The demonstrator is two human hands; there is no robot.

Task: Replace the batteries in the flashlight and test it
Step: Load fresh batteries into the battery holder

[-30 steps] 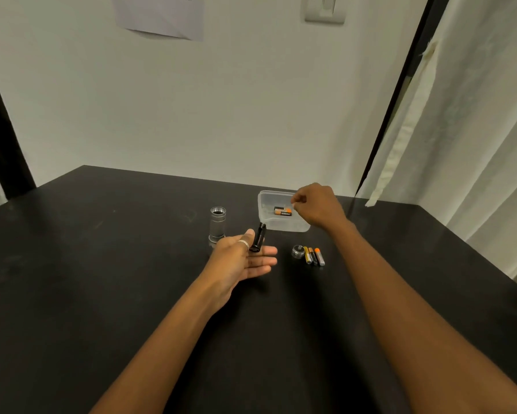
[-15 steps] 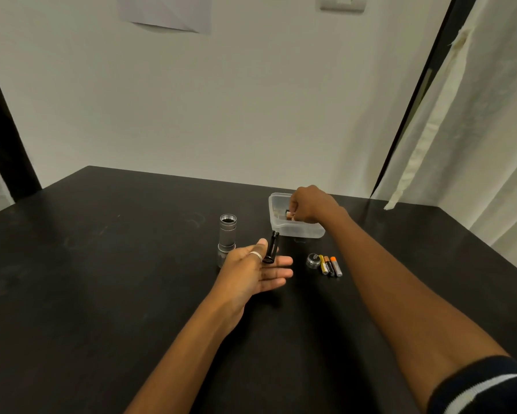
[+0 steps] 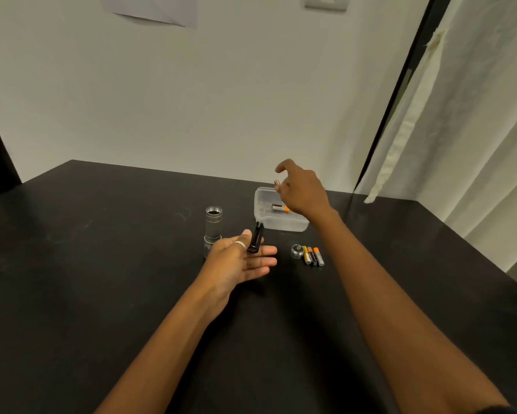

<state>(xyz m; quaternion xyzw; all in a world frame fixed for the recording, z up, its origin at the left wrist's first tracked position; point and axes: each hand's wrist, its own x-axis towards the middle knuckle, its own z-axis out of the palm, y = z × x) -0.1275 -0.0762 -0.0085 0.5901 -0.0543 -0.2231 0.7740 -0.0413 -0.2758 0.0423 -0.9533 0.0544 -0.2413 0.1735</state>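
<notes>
On the black table (image 3: 102, 279), a flashlight taken apart is shown with its parts spread out. The right hand (image 3: 303, 192), which half a second earlier was lowered into the clear plastic box (image 3: 281, 224), is now raised above it, and a fresh battery (image 3: 277, 183) is pinched narrowly between its fingertips; only the battery's metal-tipped end is seen, so its long axis cannot be told with certainty. One battery (image 3: 279, 207) is left lying flat in the box, its orange end turned to the right. The lift is taken to mean that reloading is under way, the cell being ready for carrying to the holder. The black battery holder (image 3: 256, 238) is kept between the thumb and the spread fingers of the left hand (image 3: 239, 261), otherwise widely open, palm up; its long axis is tilted up and away from the viewer, the open end farthest. The silver flashlight body (image 3: 213, 227) is stood upright just left of that hand, threaded mouth upward. The tail cap (image 3: 297, 251) and three batteries (image 3: 313, 256), presumed spent, are laid side by side to the right, their orange ends directed away.
</notes>
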